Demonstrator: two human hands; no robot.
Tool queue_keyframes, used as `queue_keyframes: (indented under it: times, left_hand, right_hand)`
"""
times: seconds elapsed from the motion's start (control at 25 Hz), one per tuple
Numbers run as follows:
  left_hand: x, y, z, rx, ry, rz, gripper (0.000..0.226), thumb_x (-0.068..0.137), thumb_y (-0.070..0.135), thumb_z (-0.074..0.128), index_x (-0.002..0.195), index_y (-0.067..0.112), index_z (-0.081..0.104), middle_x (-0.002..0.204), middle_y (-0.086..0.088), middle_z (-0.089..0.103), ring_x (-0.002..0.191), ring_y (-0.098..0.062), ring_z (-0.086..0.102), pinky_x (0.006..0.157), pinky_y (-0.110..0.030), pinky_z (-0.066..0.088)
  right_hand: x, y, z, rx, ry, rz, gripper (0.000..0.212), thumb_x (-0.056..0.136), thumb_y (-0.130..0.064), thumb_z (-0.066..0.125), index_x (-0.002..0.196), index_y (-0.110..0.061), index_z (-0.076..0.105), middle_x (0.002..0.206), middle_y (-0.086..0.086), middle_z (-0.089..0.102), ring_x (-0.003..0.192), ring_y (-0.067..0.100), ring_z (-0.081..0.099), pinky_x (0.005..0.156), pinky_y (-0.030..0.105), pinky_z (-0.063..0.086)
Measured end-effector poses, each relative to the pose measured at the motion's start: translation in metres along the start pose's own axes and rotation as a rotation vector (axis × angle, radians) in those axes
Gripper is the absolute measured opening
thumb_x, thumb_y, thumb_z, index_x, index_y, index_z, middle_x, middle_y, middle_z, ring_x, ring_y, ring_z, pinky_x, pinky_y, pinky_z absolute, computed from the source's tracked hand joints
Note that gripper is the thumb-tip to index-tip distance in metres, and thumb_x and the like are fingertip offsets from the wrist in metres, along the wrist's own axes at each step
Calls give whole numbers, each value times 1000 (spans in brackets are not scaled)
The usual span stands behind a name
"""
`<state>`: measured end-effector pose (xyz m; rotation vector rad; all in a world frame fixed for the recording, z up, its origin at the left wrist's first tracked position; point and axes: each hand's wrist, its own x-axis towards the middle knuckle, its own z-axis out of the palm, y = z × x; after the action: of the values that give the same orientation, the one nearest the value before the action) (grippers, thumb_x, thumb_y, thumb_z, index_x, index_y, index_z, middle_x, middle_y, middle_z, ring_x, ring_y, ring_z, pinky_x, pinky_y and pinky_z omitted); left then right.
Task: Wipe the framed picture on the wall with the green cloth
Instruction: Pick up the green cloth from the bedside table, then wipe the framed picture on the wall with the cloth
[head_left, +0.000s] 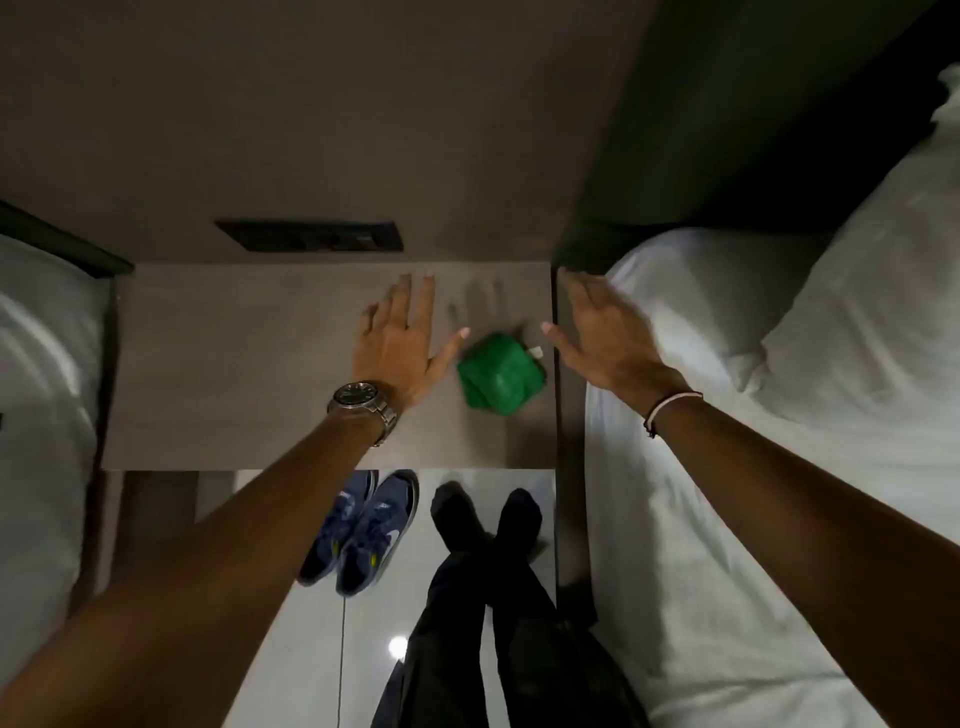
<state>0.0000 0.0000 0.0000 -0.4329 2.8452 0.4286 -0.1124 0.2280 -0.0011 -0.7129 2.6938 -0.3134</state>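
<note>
Though the light is dim, the big surfaces read clearly: white-sheeted bed with a soft pillow on the right, second white bed on the left, glossy pale floor between them. Desk is grey-brown wood-grain laminate, rectangular, flat against a matching wall with a dark rectangular panel. Pair of blue mesh sneakers on the floor, white logo, unreadable. Green cloth: nubby textile, folded into a rough square, lying on the desk near its right edge, small white tag at its corner, no text legible. Left hand spread flat, empty, just left of the cloth, metal watch on wrist. Right hand fingers extended, empty, just right of it; cord bracelet
</note>
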Motion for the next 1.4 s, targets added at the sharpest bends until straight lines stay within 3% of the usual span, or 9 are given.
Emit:
queue_keyframes:
  times: [0.16, 0.28, 0.4, 0.64, 0.8, 0.96, 1.08, 1.2, 1.4]
  left_hand:
    - [24, -4, 87, -92, -182, -11, 70, 102, 52, 41, 156, 8, 30, 161, -24, 32, 141, -41, 44, 112, -54, 43]
    - [49, -5, 143, -272, -266, -78, 57, 102, 42, 51, 146, 8, 41, 143, -20, 45, 121, -41, 57, 95, -51, 55]
    - [68, 0, 169, -325, -272, -67, 56, 98, 35, 60, 146, 11, 44, 140, -18, 46, 124, -40, 55, 98, -51, 54]
    - [78, 0, 167, -716, -334, -135, 53, 90, 11, 73, 140, 7, 57, 139, -14, 65, 130, -29, 61, 112, -34, 47]
    - [82, -1, 122, -873, -355, -63, 45, 91, 5, 71, 135, 2, 61, 133, -15, 67, 125, -29, 63, 110, -44, 52]
    - [87, 14, 43, -910, -258, 97, 38, 92, 8, 70, 130, 8, 65, 124, -6, 71, 117, -15, 66, 96, -23, 55]
    - [88, 39, -35, -881, -169, 244, 33, 94, 8, 68, 127, 12, 66, 115, 4, 71, 104, 5, 66, 89, -11, 51]
    - [80, 73, -129, -848, -20, 368, 37, 89, 17, 74, 125, 15, 68, 118, 0, 73, 111, -7, 68, 95, -16, 52]
    - [49, 147, -287, -680, 97, 629, 58, 72, 27, 89, 125, 23, 66, 113, 12, 71, 109, -3, 68, 94, -20, 55]
  right_hand:
    - [25, 14, 86, 283, -231, 167, 66, 95, -32, 60, 150, -12, 31, 139, 23, 54, 121, 41, 57, 103, 50, 49]
    - [47, 31, 142, 440, -281, 234, 58, 92, -28, 65, 143, -12, 41, 130, 20, 62, 121, 39, 58, 103, 44, 50]
    - [60, 41, 169, 475, -256, 234, 56, 89, -22, 70, 138, -10, 47, 123, 18, 67, 116, 36, 63, 100, 42, 52]
    - [70, 42, 175, 628, -342, 239, 67, 84, -21, 77, 143, -11, 46, 130, 16, 65, 120, 31, 62, 104, 34, 48]
    - [61, 35, 133, 808, -264, 155, 47, 85, -16, 77, 127, -4, 61, 123, 14, 68, 115, 30, 64, 99, 40, 53]
    - [53, 18, 59, 991, -98, 40, 39, 91, -11, 69, 125, 4, 55, 122, 23, 67, 114, 32, 65, 101, 49, 53]
    - [42, -4, -7, 897, 144, -59, 27, 96, -23, 64, 112, -4, 56, 101, 13, 71, 95, 28, 69, 85, 52, 56]
    - [27, -23, -87, 793, 438, -114, 19, 97, -36, 58, 100, -18, 51, 80, -14, 62, 73, 3, 62, 68, 30, 50]
    - [-8, -53, -228, 780, 819, -213, 22, 98, -34, 56, 112, -17, 50, 89, -18, 62, 80, -7, 62, 68, 11, 48]
